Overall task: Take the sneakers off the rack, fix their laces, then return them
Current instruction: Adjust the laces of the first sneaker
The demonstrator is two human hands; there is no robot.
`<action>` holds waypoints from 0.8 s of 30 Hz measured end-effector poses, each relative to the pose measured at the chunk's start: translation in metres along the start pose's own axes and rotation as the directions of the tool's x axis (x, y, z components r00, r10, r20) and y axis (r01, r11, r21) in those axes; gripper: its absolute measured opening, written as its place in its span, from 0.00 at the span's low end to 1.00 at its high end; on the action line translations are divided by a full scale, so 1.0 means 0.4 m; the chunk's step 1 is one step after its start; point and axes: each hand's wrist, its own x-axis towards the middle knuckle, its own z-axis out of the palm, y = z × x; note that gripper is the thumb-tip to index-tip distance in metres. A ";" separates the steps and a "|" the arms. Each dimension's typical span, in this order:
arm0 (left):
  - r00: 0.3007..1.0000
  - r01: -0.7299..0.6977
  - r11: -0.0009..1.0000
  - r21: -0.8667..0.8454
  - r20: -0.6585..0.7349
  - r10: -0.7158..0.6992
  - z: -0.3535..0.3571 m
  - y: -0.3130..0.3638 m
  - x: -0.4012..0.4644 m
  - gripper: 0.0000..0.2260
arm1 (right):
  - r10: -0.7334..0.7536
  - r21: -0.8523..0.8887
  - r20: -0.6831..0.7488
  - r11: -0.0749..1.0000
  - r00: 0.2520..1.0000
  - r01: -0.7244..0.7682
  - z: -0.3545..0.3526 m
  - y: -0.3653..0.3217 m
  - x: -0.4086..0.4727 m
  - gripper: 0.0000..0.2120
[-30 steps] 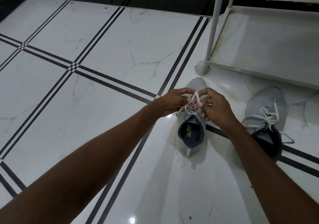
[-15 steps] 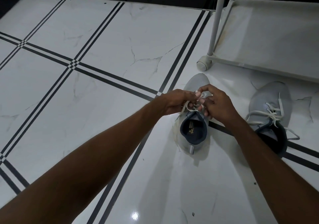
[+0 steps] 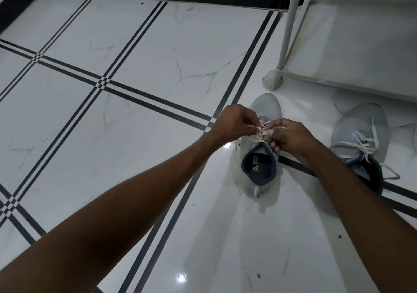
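A grey sneaker (image 3: 266, 107) with a dark blue lining stands upright on the floor, toe pointing away from me. Over its tongue, my left hand (image 3: 233, 122) and my right hand (image 3: 291, 136) each pinch part of its white lace (image 3: 255, 137). Their fingertips almost meet above the eyelets, and the knot itself is partly hidden by my fingers. A second grey sneaker (image 3: 358, 132) sits to the right, its white lace tied in a bow with loose ends trailing onto the tile.
The white shoe rack (image 3: 361, 44) stands at the upper right, its corner post (image 3: 291, 26) and caster wheel (image 3: 272, 80) just beyond the sneaker's toe. White marble floor tiles (image 3: 112, 134) with black stripes spread to the left. A black skirting band runs along the top.
Both hands have drawn the lace loops in tighter and lower against the sneaker's tongue. The tall crossed loops seen a second ago are gone.
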 end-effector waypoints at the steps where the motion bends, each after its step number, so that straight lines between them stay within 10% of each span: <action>1: 0.996 -0.049 0.993 0.111 -0.063 0.057 0.014 0.007 -0.005 0.04 | 0.004 -0.007 0.012 1.000 1.000 -0.003 0.003 -0.004 0.000 0.05; 5: 0.975 -0.059 0.959 0.277 -0.192 0.116 0.091 0.042 -0.020 0.04 | 0.039 0.000 0.048 0.999 0.998 -0.039 -0.003 -0.016 -0.003 0.11; 8: 0.974 0.021 1.000 -0.022 -0.224 -0.025 0.091 0.034 -0.019 0.02 | 0.080 -0.021 0.038 0.997 0.996 -0.079 -0.016 -0.016 -0.005 0.11; 17: 0.953 0.297 0.898 -0.324 0.159 -0.258 -0.034 -0.079 -0.089 0.02 | -0.098 -0.415 -0.479 0.901 0.872 -0.127 -0.071 0.017 -0.021 0.04; 24: 0.928 0.346 0.903 -0.253 0.235 -0.290 -0.030 -0.088 -0.105 0.09 | -0.008 -0.114 -0.439 0.992 0.898 -0.047 -0.039 0.037 0.001 0.03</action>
